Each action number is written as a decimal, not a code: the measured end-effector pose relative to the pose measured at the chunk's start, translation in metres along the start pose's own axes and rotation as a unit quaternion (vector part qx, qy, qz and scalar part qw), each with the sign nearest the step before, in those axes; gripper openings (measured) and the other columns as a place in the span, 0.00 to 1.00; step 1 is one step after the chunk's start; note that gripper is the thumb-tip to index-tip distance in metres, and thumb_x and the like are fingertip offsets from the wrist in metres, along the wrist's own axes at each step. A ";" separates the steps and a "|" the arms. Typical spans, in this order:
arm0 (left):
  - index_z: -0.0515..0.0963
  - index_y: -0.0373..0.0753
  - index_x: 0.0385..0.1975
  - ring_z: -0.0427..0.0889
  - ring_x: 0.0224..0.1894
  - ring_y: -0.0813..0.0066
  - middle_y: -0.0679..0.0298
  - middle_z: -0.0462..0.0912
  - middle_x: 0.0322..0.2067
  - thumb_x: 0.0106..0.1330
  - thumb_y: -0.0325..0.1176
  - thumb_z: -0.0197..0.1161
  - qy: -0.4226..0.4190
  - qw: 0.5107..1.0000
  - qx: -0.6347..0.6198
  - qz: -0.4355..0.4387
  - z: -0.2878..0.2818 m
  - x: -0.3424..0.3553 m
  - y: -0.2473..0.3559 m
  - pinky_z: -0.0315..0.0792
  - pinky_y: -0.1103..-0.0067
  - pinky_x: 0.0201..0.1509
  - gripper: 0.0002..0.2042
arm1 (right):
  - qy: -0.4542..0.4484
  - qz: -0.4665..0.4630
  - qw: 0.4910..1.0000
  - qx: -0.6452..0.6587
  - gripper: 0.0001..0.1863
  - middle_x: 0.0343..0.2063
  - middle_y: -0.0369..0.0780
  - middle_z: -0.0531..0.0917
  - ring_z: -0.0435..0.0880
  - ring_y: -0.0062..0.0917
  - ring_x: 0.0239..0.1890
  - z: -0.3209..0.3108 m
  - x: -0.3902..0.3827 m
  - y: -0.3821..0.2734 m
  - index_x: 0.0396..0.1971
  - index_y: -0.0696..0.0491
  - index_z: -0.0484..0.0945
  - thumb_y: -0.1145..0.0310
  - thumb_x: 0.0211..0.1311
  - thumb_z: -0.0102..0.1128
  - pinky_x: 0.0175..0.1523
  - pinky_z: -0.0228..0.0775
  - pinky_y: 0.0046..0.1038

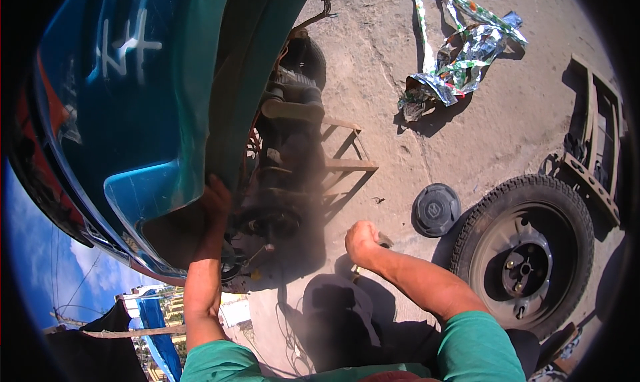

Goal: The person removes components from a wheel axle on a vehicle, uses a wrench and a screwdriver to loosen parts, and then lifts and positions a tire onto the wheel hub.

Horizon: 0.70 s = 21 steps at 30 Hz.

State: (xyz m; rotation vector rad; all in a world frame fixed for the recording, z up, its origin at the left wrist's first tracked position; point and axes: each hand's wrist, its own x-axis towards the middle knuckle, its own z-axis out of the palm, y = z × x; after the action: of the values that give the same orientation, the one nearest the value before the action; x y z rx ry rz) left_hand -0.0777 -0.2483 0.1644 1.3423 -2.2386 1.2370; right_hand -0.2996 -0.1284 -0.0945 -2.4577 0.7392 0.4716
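Observation:
A blue vehicle body (pixel 153 122) fills the left side, its underside parts (pixel 293 109) showing in shadow. My left hand (pixel 217 194) is up at the panel's lower edge beside the wheel opening, its fingers curled on that edge and partly in shade. A bare wheel hub (pixel 270 221) sits to the right of my left hand. Farther right, my right hand (pixel 363 241) is a closed fist above the ground. A short dull piece (pixel 385 240) sticks out beside the fist; what it belongs to is hidden.
A spare wheel with tyre (pixel 527 259) lies at the right, next to a round black cap (pixel 436 210). Beyond it is a metal frame (pixel 597 135). Crumpled foil sheeting (pixel 463 59) lies on the concrete at the top. Metal brackets (pixel 350 165) jut from the vehicle.

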 end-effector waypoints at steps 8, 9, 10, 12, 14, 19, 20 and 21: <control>0.61 0.31 0.71 0.67 0.69 0.46 0.43 0.69 0.67 0.79 0.42 0.50 0.008 1.000 -0.007 -0.010 0.001 0.003 0.005 0.57 0.57 0.75 0.27 | 0.008 0.002 1.000 -0.001 0.09 0.33 0.32 0.89 0.87 0.30 0.27 0.003 0.000 0.000 0.36 0.44 0.90 0.66 0.57 0.66 0.16 0.64 0.37; 0.61 0.31 0.71 0.67 0.69 0.46 0.43 0.69 0.67 0.79 0.42 0.50 0.008 1.000 -0.007 -0.010 0.002 0.003 0.004 0.57 0.57 0.75 0.27 | 0.002 0.006 1.000 -0.004 0.09 0.32 0.31 0.89 0.87 0.30 0.27 0.002 0.000 0.000 0.36 0.44 0.90 0.66 0.57 0.66 0.16 0.64 0.37; 0.61 0.31 0.71 0.68 0.69 0.46 0.43 0.68 0.68 0.79 0.42 0.50 0.008 1.000 -0.002 -0.009 0.002 0.002 0.003 0.57 0.57 0.75 0.27 | -0.004 0.010 1.000 -0.007 0.08 0.31 0.31 0.88 0.87 0.30 0.26 0.002 0.001 0.000 0.36 0.43 0.90 0.66 0.56 0.66 0.15 0.63 0.36; 0.62 0.31 0.71 0.68 0.69 0.46 0.43 0.68 0.68 0.79 0.42 0.50 0.008 1.000 0.005 -0.007 0.002 0.000 0.001 0.58 0.57 0.74 0.27 | 0.001 0.014 1.000 -0.003 0.08 0.31 0.30 0.88 0.87 0.30 0.26 0.000 0.000 0.000 0.36 0.43 0.90 0.66 0.56 0.66 0.15 0.63 0.36; 0.63 0.30 0.71 0.68 0.69 0.45 0.42 0.68 0.68 0.78 0.42 0.50 0.010 1.000 -0.021 -0.013 0.003 0.000 0.000 0.57 0.57 0.75 0.27 | 0.006 0.018 1.000 0.000 0.08 0.30 0.30 0.88 0.87 0.29 0.26 0.000 0.001 0.001 0.35 0.42 0.90 0.66 0.57 0.66 0.15 0.62 0.36; 0.63 0.28 0.70 0.67 0.70 0.44 0.40 0.68 0.67 0.78 0.41 0.50 -0.003 1.000 -0.023 -0.021 0.002 0.001 0.003 0.57 0.58 0.76 0.27 | -0.007 0.044 0.999 0.004 0.08 0.32 0.29 0.89 0.88 0.29 0.27 0.000 0.006 0.002 0.36 0.42 0.90 0.64 0.59 0.65 0.15 0.64 0.36; 0.63 0.28 0.70 0.67 0.70 0.44 0.39 0.68 0.67 0.78 0.40 0.50 -0.005 1.000 -0.018 -0.023 0.001 0.001 0.002 0.57 0.58 0.76 0.27 | -0.008 0.044 0.999 0.004 0.08 0.32 0.29 0.89 0.88 0.29 0.27 0.001 0.006 0.001 0.36 0.42 0.90 0.64 0.59 0.65 0.15 0.64 0.36; 0.63 0.27 0.70 0.67 0.70 0.44 0.39 0.67 0.67 0.78 0.40 0.50 -0.007 1.000 -0.013 -0.025 0.001 0.000 0.002 0.57 0.58 0.76 0.27 | 0.000 0.043 0.999 0.004 0.08 0.32 0.29 0.89 0.88 0.28 0.27 0.002 0.006 0.001 0.36 0.42 0.90 0.64 0.59 0.65 0.15 0.64 0.36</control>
State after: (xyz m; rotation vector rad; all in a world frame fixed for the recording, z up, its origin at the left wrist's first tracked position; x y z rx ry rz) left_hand -0.0789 -0.2488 0.1630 1.3916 -2.2085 1.1807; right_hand -0.2957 -0.1309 -0.0994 -2.4261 0.8470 0.5003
